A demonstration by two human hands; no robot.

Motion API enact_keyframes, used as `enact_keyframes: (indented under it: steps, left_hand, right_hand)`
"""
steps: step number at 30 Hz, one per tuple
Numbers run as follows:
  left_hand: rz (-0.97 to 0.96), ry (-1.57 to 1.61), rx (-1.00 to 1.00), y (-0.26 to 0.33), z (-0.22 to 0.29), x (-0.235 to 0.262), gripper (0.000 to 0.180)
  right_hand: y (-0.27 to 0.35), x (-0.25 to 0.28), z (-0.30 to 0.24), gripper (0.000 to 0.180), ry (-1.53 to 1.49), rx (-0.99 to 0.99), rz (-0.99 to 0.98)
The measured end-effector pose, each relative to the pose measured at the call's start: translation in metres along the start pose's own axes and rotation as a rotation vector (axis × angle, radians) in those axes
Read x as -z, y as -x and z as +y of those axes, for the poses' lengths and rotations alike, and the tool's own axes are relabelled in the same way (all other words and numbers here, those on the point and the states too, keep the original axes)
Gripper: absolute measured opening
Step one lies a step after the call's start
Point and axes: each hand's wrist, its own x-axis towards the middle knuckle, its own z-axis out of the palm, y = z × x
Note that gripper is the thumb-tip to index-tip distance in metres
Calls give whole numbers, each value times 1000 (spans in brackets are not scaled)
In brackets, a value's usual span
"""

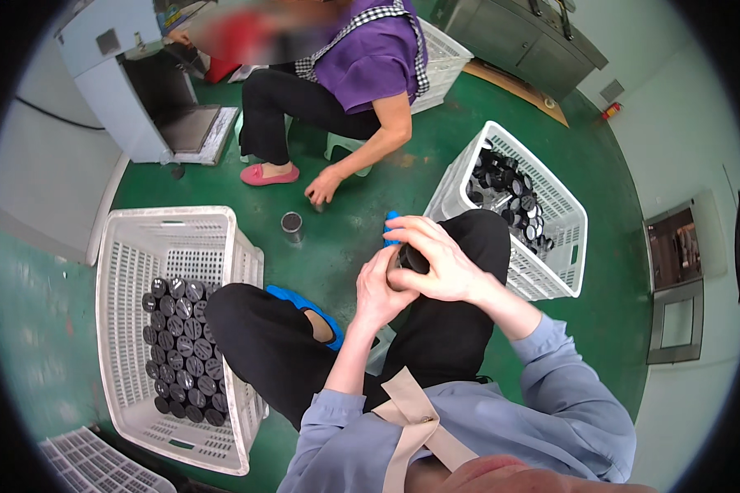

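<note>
Between my knees I hold a small jar (414,260) with a dark top, and my fingers cover most of it. My left hand (380,289) is wrapped round its near left side. My right hand (444,261) curls over it from the right, the thumb pressed across the front. Whether the dark top is a lid or the jar's contents, I cannot tell. Beyond my hands, a clear jar (292,228) with dark contents stands upright on the green floor. To the right, a white crate (569,215) holds loose black lids (514,193).
On my left, a white crate (164,215) holds rows of black-lidded jars (185,345). A co-worker in purple (370,62) sits opposite, one hand (325,187) reaching down to a small object on the floor. A metal machine (111,90) stands at the far left.
</note>
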Motion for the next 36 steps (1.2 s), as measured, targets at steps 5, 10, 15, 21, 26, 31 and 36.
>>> enact_keyframes:
  steps: [5,10,15,21,26,31,36]
  left_hand:
    - [-296,493,4,2,19,-7,72]
    - [175,-239,-34,9,-4,-22,72]
    - [-325,507,159,-4,23,9,76]
    - [130,-107,71,10,4,-23,65]
    - [-219,241,134,-1,17,7,75]
    - [-251,550,107,8,27,-9,73]
    - [33,-120,-37,6,-1,-14,66]
  right_hand:
    - [3,12,-3,21,-253,26,-103]
    - [4,-25,-1,28,-158,-357,126]
    - [8,21,3,48,-280,51,-106]
    - [4,-25,-6,19,-208,-346,291]
    - [9,14,0,59,-135,-26,-81]
    - [8,6,-11,22,-364,44,-117]
    - [17,-28,3,24,-97,-237,235]
